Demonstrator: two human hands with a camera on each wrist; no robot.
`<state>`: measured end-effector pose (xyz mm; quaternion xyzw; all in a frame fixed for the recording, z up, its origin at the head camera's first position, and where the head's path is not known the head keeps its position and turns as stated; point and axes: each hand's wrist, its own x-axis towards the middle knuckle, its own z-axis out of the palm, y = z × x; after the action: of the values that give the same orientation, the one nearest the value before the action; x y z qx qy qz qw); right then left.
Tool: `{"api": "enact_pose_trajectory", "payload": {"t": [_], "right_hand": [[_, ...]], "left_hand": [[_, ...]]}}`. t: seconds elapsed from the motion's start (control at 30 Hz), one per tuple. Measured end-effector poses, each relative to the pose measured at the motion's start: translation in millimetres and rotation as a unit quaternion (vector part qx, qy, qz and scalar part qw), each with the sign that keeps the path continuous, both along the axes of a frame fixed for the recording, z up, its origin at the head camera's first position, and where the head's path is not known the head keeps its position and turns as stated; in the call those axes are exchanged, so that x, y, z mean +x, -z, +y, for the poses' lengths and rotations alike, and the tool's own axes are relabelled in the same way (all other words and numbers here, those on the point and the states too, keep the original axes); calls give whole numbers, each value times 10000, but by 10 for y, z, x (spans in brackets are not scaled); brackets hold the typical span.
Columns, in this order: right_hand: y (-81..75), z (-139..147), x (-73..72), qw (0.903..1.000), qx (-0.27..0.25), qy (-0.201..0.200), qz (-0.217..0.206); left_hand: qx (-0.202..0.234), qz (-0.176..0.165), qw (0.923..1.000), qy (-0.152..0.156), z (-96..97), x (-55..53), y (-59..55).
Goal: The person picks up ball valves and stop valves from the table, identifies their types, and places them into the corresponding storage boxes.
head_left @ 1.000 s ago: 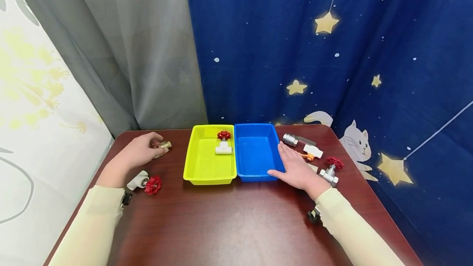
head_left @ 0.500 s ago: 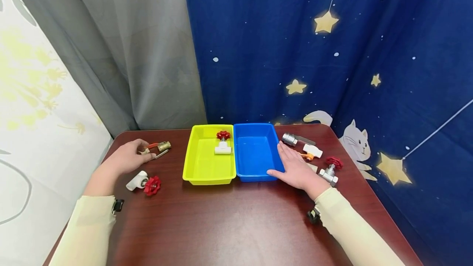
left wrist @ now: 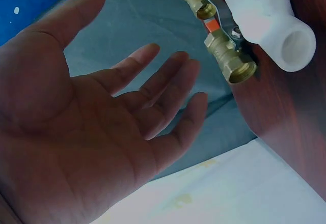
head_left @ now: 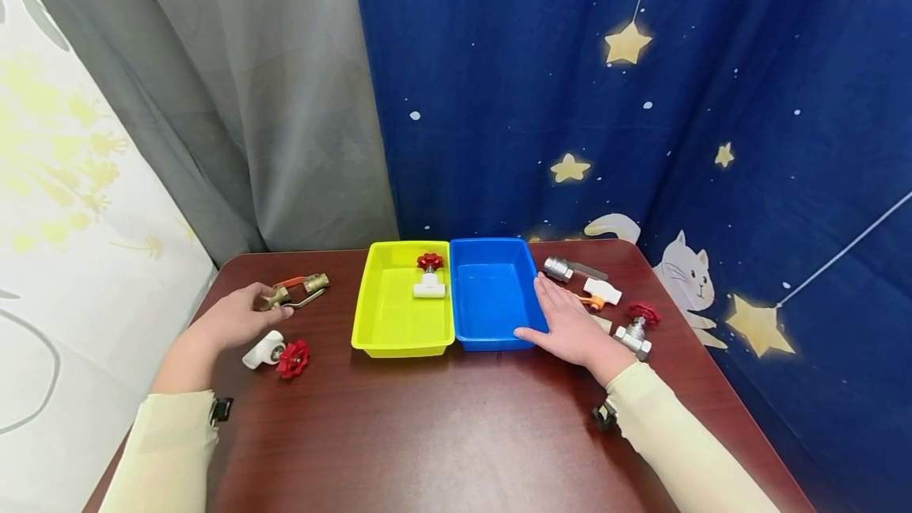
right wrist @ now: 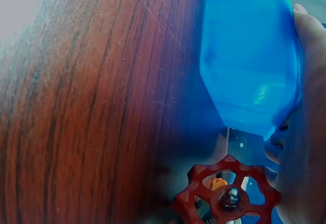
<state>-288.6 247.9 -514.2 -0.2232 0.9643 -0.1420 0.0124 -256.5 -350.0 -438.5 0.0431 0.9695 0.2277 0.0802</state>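
My left hand (head_left: 238, 317) hovers over the left of the table, fingers loosely spread. The left wrist view shows its bare palm (left wrist: 66, 127), holding nothing. Just past its fingertips lie two brass ball valves: one with a brass body (head_left: 317, 283) on the far side, and a nearer one (head_left: 276, 297) partly behind the fingers. A red lever and a steel lever show beside them. Nearer me is a white valve (head_left: 265, 349) with a red handwheel. My right hand (head_left: 566, 323) rests with straight fingers along the right rim of the blue tray (head_left: 492, 344).
Left of the blue tray stands a yellow tray (head_left: 406, 351) holding a white tee valve (head_left: 430, 290) with red handwheel. Right of my right hand lie a steel valve (head_left: 559, 268), a white valve with orange handle (head_left: 602, 291) and a metal valve with red handwheel (head_left: 632, 341).
My left hand has drawn back to the left and towards me, uncovering more of the brass valves. The right hand has stayed on the blue tray's rim.
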Motion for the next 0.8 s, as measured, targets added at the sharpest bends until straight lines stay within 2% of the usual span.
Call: {"api": "enact_pose_trajectory", "payload": {"t": [0.27, 0.43, 0.67, 0.77, 0.8], "right_hand": [[-2, -3, 6, 10000, -39, 17, -27], [-19, -8, 13, 9999, -65, 31, -69], [-1, -10, 5, 10000, -63, 22, -47], [-4, -13, 8, 10000, -68, 20, -56], [-3, -13, 8, 10000, -71, 17, -56]], "left_hand": [[-137, -642, 9978, 53, -40, 26, 87], [-176, -907, 9957, 57, -8, 29, 158], [-68, -1259, 9920, -44, -31, -18, 334], [12, -1358, 9907, 21, -87, -55, 419], [-12, -1299, 9915, 114, -135, -83, 485]]}}
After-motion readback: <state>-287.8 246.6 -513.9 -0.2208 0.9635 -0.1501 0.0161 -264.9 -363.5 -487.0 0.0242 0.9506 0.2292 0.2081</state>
